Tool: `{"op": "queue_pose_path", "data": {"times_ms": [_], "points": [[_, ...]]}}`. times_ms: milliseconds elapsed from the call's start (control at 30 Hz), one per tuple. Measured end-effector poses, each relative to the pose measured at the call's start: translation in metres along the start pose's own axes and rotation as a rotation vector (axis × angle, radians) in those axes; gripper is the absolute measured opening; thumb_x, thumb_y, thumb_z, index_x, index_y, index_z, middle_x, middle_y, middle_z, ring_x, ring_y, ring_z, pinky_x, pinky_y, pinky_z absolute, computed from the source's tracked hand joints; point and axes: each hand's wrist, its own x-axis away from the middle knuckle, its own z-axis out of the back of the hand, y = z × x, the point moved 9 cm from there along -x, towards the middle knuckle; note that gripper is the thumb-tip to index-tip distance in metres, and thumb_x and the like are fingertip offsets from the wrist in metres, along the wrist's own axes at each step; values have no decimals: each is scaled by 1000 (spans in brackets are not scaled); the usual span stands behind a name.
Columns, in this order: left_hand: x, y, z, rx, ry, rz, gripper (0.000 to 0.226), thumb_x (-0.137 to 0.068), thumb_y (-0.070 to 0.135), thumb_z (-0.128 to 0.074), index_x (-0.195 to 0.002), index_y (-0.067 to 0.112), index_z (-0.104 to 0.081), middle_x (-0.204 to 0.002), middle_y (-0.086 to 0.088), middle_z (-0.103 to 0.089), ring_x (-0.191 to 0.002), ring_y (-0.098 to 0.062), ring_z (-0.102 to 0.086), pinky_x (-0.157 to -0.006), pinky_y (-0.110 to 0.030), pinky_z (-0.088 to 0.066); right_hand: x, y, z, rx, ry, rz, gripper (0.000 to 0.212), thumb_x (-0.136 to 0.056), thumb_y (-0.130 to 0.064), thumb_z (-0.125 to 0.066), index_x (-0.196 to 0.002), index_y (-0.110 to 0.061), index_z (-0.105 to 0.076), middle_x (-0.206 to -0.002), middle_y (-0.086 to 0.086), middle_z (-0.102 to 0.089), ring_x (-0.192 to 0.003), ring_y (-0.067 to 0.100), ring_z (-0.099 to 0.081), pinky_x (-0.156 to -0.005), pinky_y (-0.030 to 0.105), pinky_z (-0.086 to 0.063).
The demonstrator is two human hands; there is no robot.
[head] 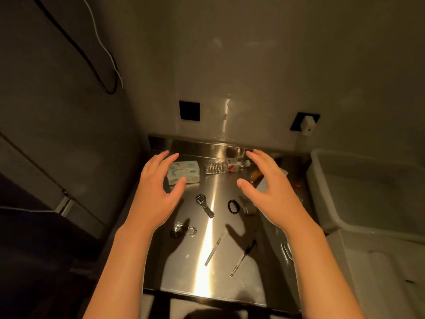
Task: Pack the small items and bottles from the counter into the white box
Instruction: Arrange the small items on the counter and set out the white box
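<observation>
**Both hands spread wide over the steel counter, holding nothing**

The left hand and right hand hover palms-down, fingers splayed, each empty. Between them on the brushed, glossy steel counter lies a metal-link watch; at 3 o'clock from it sits a black coiled hair tie. At 7 o'clock from the watch lies a chunky silver chain bracelet. Toward 6 o'clock lie two slim sticks: a pale one and a clear pen with a dark cap. At 12 o'clock, by the back lip, a ribbed clear bottle lies on its side beside a soft patterned tissue pack. The white box, smooth plastic with rounded corners, stands open at 3 o'clock off the counter's edge.
</observation>
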Motion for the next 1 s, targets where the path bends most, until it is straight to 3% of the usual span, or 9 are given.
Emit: {"op": "queue_pose_path", "data": {"times_ms": [100,233,333,433,533,633,767,867,1000], "points": [[-2,-7,-19,25,-36,-2,60,-96,41,-61,-152,42,-39,-161,19,-29,-152,-5,-19,-117,-29,-22,2,19,-4,48,9,-37,70,-90,-65,-58,-151,-57,-25,-161,-36,-12,-146,-9,-19,-105,19,-23],[-4,-13,-48,45,-99,0,62,-96,40,-63,-152,43,-37,-162,18,-25,-153,-10,-17,-121,-43,-28,11,51,-12,51,-13,-89,71,-89,-65,-59,-151,-57,-25,-161,-36,-12,-131,-32,-12,-95,3,-19],[-6,-17,-77,33,-156,11,62,-97,44,-62,-153,44,-34,-164,17,-24,-156,-13,-14,-123,-53,-28,20,82,-15,70,-34,-156,73,-89,-67,-58,-152,-56,-24,-163,-32,-10,-141,-16,-15,-108,16,-21],[-4,-22,-110,-2,-214,13,63,-98,47,-60,-154,46,-31,-166,16,-21,-156,-11,-10,-125,-53,-24,25,111,-17,79,-57,-213,72,-88,-66,-57,-151,-57,-23,-165,-26,-11,-152,5,-16,-120,35,-25],[1,-30,-141,-36,-274,21,64,-97,54,-54,-156,44,-29,-167,14,-20,-157,-13,-10,-126,-53,-22,26,142,-21,115,-73,-266,77,-84,-68,-55,-153,-50,-27,-167,-19,-12,-154,12,-16,-124,46,-25],[7,-37,-169,-54,-316,39,68,-94,63,-47,-156,43,-29,-167,14,-21,-157,-13,-9,-126,-49,-18,31,179,-24,91,-108,-336,76,-89,-57,-62,-155,-44,-27,-167,-14,-14,-153,16,-20,-124,47,-27],[16,-43,-211,-113,-394,60,66,-96,57,-51,-157,40,-31,-168,11,-20,-157,-16,-7,-127,-45,-13,40,208,-19,201,-71,-202,71,-94,-54,-61,-153,-21,-39,-158,7,-38,-139,18,-43,-110,26,-47],[24,-39,-242,-153,-446,65,66,-97,53,-56,-157,38,-33,-167,6,-23,-157,-19,-10,-127,-45,-15,46,252,-19,193,-98,-325,76,-87,-54,-69,-150,-23,-41,-153,11,-44,-133,27,-51,-103,47,-53],[35,-33,-281,-236,-548,40,70,-95,59,-52,-158,37,-30,-167,2,-25,-155,-24,-15,-126,-50,-20,55,304,-16,61,-103,-451,95,-78,-82,-52,-147,-17,-43,-143,8,-51,-125,25,-57,-101,49,-53]]}}
